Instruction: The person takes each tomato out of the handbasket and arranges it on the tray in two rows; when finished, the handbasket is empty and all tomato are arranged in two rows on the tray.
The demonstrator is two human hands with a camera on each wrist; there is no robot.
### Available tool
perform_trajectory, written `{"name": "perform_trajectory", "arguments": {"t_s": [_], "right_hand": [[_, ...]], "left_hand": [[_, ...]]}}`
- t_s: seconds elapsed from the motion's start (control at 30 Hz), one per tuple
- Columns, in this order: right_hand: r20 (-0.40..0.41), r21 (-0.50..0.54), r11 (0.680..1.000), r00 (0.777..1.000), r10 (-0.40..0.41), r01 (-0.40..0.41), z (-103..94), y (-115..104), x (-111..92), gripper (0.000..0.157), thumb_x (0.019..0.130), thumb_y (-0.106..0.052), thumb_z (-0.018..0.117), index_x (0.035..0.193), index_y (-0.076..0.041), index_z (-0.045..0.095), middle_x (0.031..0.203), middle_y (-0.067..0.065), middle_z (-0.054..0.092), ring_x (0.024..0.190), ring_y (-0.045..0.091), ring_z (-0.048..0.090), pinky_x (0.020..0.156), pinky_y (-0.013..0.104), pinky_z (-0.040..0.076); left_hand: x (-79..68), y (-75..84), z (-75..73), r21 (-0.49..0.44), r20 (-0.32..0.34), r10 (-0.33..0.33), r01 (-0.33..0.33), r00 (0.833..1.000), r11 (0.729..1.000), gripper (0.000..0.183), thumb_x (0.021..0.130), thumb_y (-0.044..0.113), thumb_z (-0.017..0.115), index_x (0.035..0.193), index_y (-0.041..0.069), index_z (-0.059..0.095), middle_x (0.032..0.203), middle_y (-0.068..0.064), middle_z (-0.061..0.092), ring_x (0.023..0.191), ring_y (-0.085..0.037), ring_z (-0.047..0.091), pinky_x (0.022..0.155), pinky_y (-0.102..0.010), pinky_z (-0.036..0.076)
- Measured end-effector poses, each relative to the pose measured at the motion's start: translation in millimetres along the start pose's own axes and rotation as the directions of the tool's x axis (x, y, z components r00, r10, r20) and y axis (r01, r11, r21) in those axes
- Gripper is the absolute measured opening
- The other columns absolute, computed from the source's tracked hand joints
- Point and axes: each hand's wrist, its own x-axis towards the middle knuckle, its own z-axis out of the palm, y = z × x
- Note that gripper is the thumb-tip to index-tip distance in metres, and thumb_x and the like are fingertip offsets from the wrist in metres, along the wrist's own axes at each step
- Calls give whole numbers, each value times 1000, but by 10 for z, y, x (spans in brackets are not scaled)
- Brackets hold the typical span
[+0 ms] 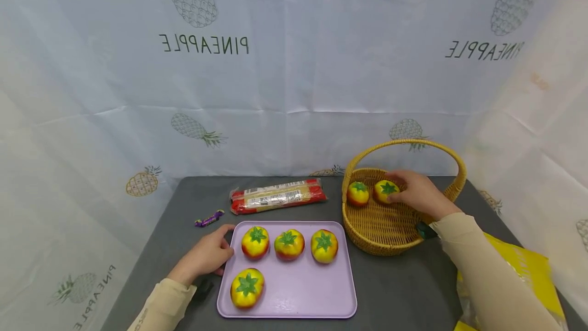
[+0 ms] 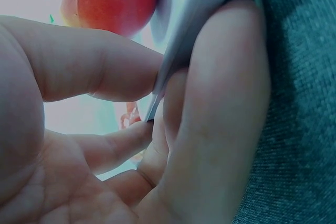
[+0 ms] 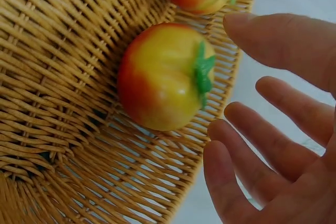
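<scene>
Reached fruit [image 1: 385, 191]: yellow and red with a green leafy crown, inside the wicker basket [image 1: 381, 223], which stands right of the tray [image 1: 305, 295], toward its far corner.
Right-hand grip [image 1: 415, 193]: wide, thumb well parted from the spread fingers at the crown side; the right wrist view shows nothing held. Whether this is a pick or a release, I cannot tell.
Fruit hold: best taken round the widest part, not by the crown [image 3: 203, 74], which looks thin; the glossy skin probably wants a soft, even squeeze.
Neighbour fruit [image 1: 358, 194]: also in the basket, on the side nearer the tray, just beside the reached one; a careless thumb could nudge it and set both rolling.
Basket handle [image 1: 461, 170]: arches above the basket to the right of the tray; moving the hand out low over the near rim should avoid knocking it.
Left-hand grip [image 1: 204, 254]: pinches the tray's left edge, with a finger underneath. Light, level pressure suits, since tipping that edge could roll the four fruits [image 1: 289, 244] on the tray.
Bench [image 1: 399, 295] items: red-ended packet [image 1: 278, 196] beyond the tray, wrapped sweet [image 1: 210, 218] off its far left corner; both lie away from the basket.
</scene>
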Motion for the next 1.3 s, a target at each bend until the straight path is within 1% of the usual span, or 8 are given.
{"name": "perform_trajectory", "arguments": {"t_s": [0.1, 0.27, 0.6, 0.73, 0.97, 1.13, 1.3], "right_hand": [[8, 0, 1000, 1000, 18, -18, 17, 42, 54, 68, 98, -21, 77, 158, -4, 51, 159, 27, 54, 143, 51, 54, 113, 67, 50], [20, 16, 999, 999, 36, -36, 35, 73, 83, 67, 98, -18, 77, 157, -1, 52, 159, 29, 53, 144, 52, 52, 114, 66, 50], [23, -35, 998, 998, 54, -53, 119, 164, 172, 65, 95, -19, 79, 153, 1, 56, 150, 32, 59, 136, 53, 56, 112, 68, 48], [23, -46, 997, 998, 59, -58, 157, 179, 204, 66, 93, -20, 81, 151, 1, 58, 148, 32, 61, 134, 51, 58, 112, 68, 49], [41, -50, 995, 995, 92, -90, 195, 159, 206, 69, 94, -28, 83, 152, -1, 57, 152, 31, 58, 135, 50, 57, 113, 69, 47], [23, -75, 995, 998, 66, -64, 193, 133, 201, 67, 94, -29, 84, 150, -2, 59, 148, 30, 61, 131, 48, 60, 110, 68, 49], [0, -85, 996, 999, 36, -36, 145, 64, 164, 67, 94, -29, 83, 150, -2, 60, 147, 29, 63, 129, 48, 62, 106, 66, 52]], "left_hand": [[-12, -4, 10, -1, -2, -6, 6, 1000, 1000, 70, 95, 9, 73, 159, 12, 47, 95, -11, 62, 65, -24, 63, 56, -33, 63], [-13, 2, 21, -3, -3, -3, 3, 1000, 1000, 69, 95, 9, 72, 159, 12, 47, 95, -10, 63, 66, -23, 64, 55, -33, 63], [-9, 28, 35, 3, -2, -4, 4, 1000, 1000, 69, 94, 8, 72, 159, 11, 48, 95, -10, 63, 64, -24, 63, 55, -32, 62], [-19, 27, 42, -5, -5, -2, 2, 1000, 1000, 69, 94, 8, 72, 158, 11, 49, 94, -10, 62, 65, -23, 63, 55, -33, 63], [-15, 38, 41, -6, -6, 3, -3, 1000, 1000, 68, 94, 7, 72, 158, 11, 48, 95, -10, 62, 65, -23, 63, 55, -33, 63], [-12, 41, 32, -14, -9, 8, -8, 1000, 1000, 68, 94, 7, 72, 158, 12, 48, 95, -10, 62, 66, -23, 63, 55, -33, 63], [1, 15, 11, -12, -8, 5, -6, 1000, 1000, 69, 94, 7, 72, 158, 11, 48, 95, -10, 62, 66, -23, 63, 55, -33, 63]]}}
